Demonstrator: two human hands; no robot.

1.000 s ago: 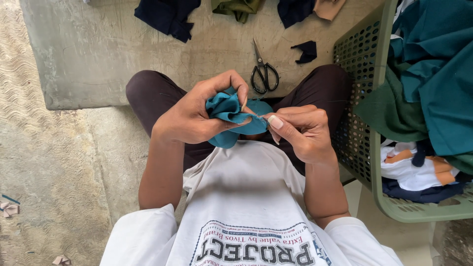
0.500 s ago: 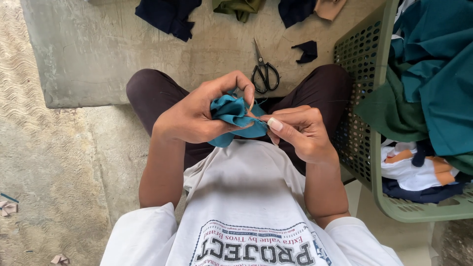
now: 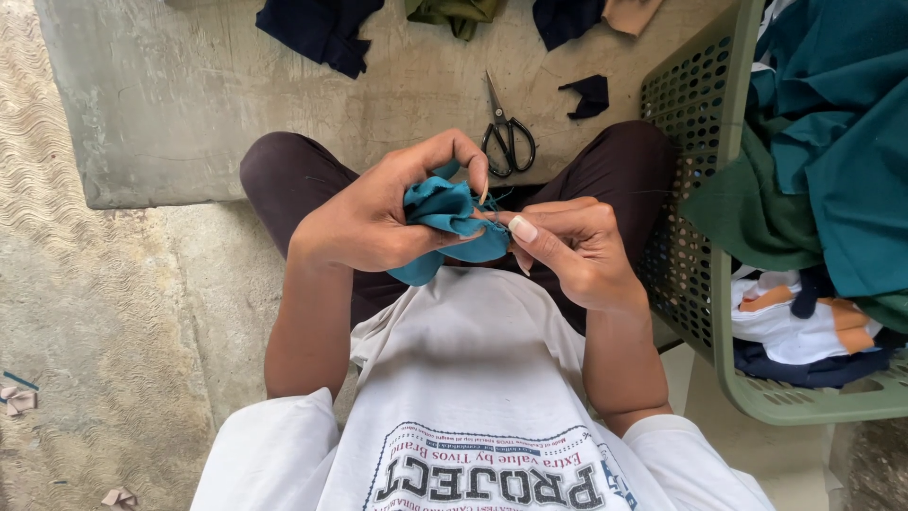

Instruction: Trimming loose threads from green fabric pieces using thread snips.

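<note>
Head view: a bunched teal cloth (image 3: 445,227) is held at centre, above the lap. It is gripped by the left hand (image 3: 374,218), fingers curled over it from nine o'clock. At its three o'clock edge it is pinched by the right hand (image 3: 567,246), fingertips pressed together; whether a needle is held cannot be told. Scissors (image 3: 506,132) lie at twelve o'clock, a green basket (image 3: 700,189) at three.

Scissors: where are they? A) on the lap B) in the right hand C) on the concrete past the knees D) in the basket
C: the scissors lie shut on the concrete, apart from both hands, which hold the teal cloth.
</note>
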